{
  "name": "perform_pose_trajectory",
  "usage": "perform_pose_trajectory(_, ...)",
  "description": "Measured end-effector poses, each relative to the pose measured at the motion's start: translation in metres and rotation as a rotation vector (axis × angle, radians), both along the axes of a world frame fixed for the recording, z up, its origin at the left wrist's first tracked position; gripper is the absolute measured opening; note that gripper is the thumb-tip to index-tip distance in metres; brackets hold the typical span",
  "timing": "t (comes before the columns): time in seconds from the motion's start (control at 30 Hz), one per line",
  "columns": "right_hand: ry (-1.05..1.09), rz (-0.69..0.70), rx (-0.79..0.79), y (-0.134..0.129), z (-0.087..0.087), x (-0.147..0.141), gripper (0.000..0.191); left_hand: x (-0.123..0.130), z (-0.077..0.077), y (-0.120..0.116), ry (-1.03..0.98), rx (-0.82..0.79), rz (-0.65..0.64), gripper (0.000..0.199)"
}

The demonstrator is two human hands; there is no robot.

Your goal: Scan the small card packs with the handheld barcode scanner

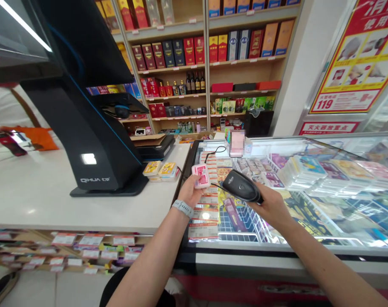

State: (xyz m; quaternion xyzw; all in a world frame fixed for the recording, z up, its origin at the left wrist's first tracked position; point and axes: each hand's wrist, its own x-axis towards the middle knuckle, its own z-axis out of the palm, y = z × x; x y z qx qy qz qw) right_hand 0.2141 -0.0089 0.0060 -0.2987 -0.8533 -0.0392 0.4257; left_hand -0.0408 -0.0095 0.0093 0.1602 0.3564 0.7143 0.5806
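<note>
My left hand (191,191) grips a small white-and-pink packaged box (200,175), with the thumb on its printed face. In my right hand (272,204) is a black barcode scanner (241,186), its head pointing left toward the box. A dark cable (216,185) runs from near the scanner head past the box. Both hands are above the glass top of a chest freezer (311,244). On the white counter (94,215), left of my left hand, sit yellow-topped packs (160,169) in two stacks.
A black point-of-sale terminal (99,140) stands on the counter at the left. Stacked flat packs (304,170) lie at the freezer's right. Price tags (204,230) line its left side. Shelves (177,68) of boxes and bottles rise behind.
</note>
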Motion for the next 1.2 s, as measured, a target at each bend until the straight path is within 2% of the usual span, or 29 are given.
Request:
perform_pose_trajectory(0.1,0.001,-0.004,-0.009,-0.002,-0.004,0.002,0.024,-0.002,-0.012,-0.005,0.098,0.090,-0.106,0.026)
perform_pose_trajectory(0.17,0.003,0.003,-0.015,-0.003,-0.004,0.002,0.024,-0.004,-0.015,-0.006,0.144,0.105,-0.131,0.027)
perform_pose_trajectory(0.33,-0.005,-0.003,0.002,-0.006,-0.004,0.003,0.029,-0.007,-0.016,-0.004,0.205,0.125,-0.100,0.029)
perform_pose_trajectory(0.7,-0.047,0.001,0.038,-0.008,-0.003,-0.001,0.028,-0.010,-0.013,-0.008,0.224,0.138,-0.156,0.038)
perform_pose_trajectory(1.2,-0.070,-0.022,0.015,-0.007,-0.005,-0.002,0.036,-0.007,-0.014,-0.005,0.317,0.173,-0.078,0.053)
